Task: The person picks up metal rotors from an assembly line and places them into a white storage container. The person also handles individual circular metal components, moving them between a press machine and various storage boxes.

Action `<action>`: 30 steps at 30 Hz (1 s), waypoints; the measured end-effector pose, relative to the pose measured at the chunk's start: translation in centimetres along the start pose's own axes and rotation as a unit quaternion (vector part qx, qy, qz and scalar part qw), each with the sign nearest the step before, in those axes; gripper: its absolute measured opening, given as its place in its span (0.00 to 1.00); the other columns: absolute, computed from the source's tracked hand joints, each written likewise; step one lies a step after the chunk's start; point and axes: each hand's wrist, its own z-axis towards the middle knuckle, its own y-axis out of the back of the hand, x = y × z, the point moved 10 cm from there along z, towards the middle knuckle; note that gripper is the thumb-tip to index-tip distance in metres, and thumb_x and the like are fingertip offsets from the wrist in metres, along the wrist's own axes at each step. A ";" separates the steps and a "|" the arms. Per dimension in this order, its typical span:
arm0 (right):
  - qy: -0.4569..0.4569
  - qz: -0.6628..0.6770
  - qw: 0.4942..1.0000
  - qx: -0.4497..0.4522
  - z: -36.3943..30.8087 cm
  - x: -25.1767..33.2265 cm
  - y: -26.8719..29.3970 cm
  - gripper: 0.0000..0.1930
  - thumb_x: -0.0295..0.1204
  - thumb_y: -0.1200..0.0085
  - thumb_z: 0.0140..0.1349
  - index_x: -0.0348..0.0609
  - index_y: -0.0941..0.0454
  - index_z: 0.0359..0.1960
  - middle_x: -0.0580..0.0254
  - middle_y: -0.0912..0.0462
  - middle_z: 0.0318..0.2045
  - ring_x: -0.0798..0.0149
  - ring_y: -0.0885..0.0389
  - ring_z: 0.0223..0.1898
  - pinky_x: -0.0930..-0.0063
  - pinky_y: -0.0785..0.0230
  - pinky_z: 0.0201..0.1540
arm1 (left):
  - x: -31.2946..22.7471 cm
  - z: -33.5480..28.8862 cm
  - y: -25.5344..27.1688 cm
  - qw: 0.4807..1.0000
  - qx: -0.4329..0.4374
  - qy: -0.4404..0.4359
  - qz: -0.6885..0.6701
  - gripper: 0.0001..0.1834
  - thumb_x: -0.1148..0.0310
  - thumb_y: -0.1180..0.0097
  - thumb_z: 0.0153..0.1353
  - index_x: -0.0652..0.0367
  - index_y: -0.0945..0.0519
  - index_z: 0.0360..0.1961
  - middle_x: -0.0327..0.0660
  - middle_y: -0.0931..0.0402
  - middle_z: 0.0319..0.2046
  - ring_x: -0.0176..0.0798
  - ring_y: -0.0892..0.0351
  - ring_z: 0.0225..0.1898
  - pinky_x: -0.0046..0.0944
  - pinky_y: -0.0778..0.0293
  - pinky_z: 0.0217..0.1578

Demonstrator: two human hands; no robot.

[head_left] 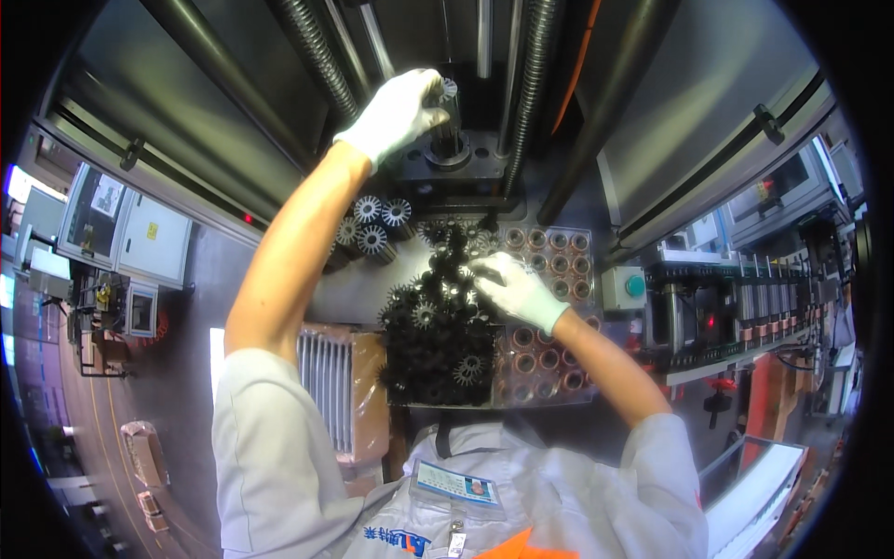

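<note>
My left hand (399, 114), in a white glove, reaches up to the machine, its thumb and fingers closed around a toothed metal core (450, 90). That core stands upright above a round metal base (448, 153). Over a heap of black toothed discs (424, 315) is my right hand (521, 293), also gloved. Its thumb and fingertips are bent together among the dark parts, and what lies between them is hard to make out. Several upright toothed cores (372, 239) with pale ends stand left of the heap.
Clear trays with copper-coloured rings (524, 361) lie right of the heap. Steel rods and a coil spring (533, 84) rise around the machine base. A box with a green button (635, 286) stands at the right, beside a conveyor (745, 317). A wrapped carton (369, 396) is near my left elbow.
</note>
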 end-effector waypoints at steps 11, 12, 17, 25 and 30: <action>0.192 -0.196 0.959 0.073 1.6 5.9 -4.1 0.19 0.41 0.43 0.65 0.55 0.22 0.57 0.55 0.22 0.48 0.51 0.16 0.42 0.57 0.22 0.44 | 1.5 -3.4 -6.4 0.974 0.027 0.097 0.205 0.24 0.56 0.30 0.52 0.54 0.17 0.48 0.58 0.30 0.62 0.59 0.21 0.55 0.52 0.25 0.56; 0.198 -0.230 0.949 0.083 2.2 6.1 -4.8 0.19 0.41 0.43 0.65 0.54 0.21 0.56 0.55 0.22 0.47 0.52 0.16 0.41 0.57 0.22 0.43 | 0.3 -4.7 -5.8 0.970 0.009 0.082 0.227 0.28 0.56 0.30 0.53 0.53 0.19 0.54 0.57 0.31 0.63 0.59 0.21 0.55 0.53 0.25 0.56; 0.216 -0.278 0.929 0.116 2.8 7.3 -7.1 0.21 0.47 0.44 0.65 0.55 0.21 0.57 0.55 0.19 0.42 0.53 0.16 0.39 0.58 0.22 0.41 | -2.5 -16.9 2.0 0.990 -0.024 0.096 0.104 0.23 0.58 0.35 0.59 0.55 0.19 0.54 0.47 0.16 0.41 0.48 0.15 0.41 0.43 0.20 0.42; 0.316 -0.327 0.876 0.162 4.4 9.5 -12.2 0.17 0.41 0.41 0.61 0.58 0.18 0.52 0.53 0.16 0.42 0.51 0.15 0.41 0.57 0.23 0.42 | 3.0 -46.4 -2.0 0.847 0.205 0.486 -0.058 0.22 0.58 0.35 0.60 0.52 0.17 0.55 0.48 0.14 0.45 0.46 0.14 0.46 0.41 0.22 0.50; 0.346 -0.337 0.854 0.192 3.3 12.2 -14.2 0.18 0.43 0.41 0.62 0.57 0.18 0.53 0.52 0.16 0.40 0.52 0.15 0.40 0.58 0.23 0.41 | 2.5 -46.0 -5.8 0.899 0.133 0.416 -0.015 0.21 0.61 0.37 0.59 0.54 0.17 0.53 0.51 0.15 0.43 0.52 0.15 0.44 0.45 0.22 0.46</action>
